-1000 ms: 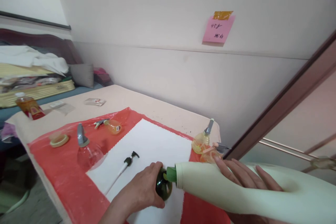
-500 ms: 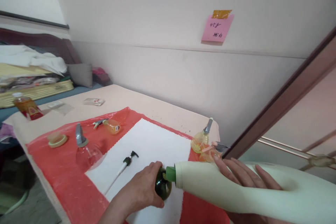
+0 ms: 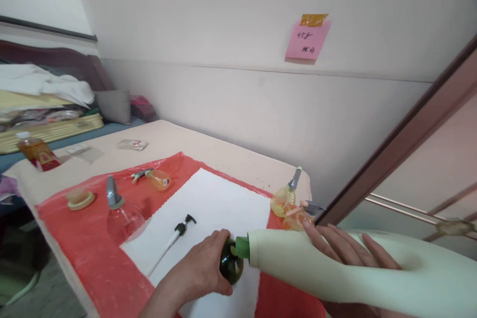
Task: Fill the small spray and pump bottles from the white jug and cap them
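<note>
My left grip [image 3: 203, 271] comes in from the bottom edge, bare forearm angled up and to the right, fingers curled tight with the thumb on top. My right grip [image 3: 346, 251], off to the right of it, lies flatter, palm down, fingers spread and pointing up-left, wrapped over from above.

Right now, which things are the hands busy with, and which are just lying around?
In use: big pale green bottle under the right hand; dark green bottle in the left hand.

Lying about: pump, clear sprayer, orange sprayers, tape roll.
</note>
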The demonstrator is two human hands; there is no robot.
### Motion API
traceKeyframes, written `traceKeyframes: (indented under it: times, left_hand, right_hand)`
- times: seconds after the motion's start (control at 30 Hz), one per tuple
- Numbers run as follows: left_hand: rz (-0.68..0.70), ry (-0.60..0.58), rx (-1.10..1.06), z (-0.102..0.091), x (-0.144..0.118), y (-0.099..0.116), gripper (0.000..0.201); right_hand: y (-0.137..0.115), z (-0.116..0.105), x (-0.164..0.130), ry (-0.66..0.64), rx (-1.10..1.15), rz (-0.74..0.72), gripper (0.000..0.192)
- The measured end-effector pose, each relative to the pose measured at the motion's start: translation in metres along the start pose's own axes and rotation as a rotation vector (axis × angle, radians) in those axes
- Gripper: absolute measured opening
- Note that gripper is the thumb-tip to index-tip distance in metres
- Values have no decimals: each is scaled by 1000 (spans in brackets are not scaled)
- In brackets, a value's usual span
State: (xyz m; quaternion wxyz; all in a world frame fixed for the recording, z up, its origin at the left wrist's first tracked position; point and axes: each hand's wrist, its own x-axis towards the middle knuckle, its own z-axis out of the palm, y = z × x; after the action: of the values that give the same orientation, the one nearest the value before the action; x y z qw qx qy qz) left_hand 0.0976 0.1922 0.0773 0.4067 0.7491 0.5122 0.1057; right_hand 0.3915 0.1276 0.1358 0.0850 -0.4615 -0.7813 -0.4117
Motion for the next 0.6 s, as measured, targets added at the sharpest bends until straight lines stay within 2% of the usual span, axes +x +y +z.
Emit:
traceKeyframes:
  times: [0.6]
  left_hand:
    - [-15, -13, -3, -1, -1, 2, 68]
  right_hand:
    - [1, -2, 1, 5, -8, -17, 52]
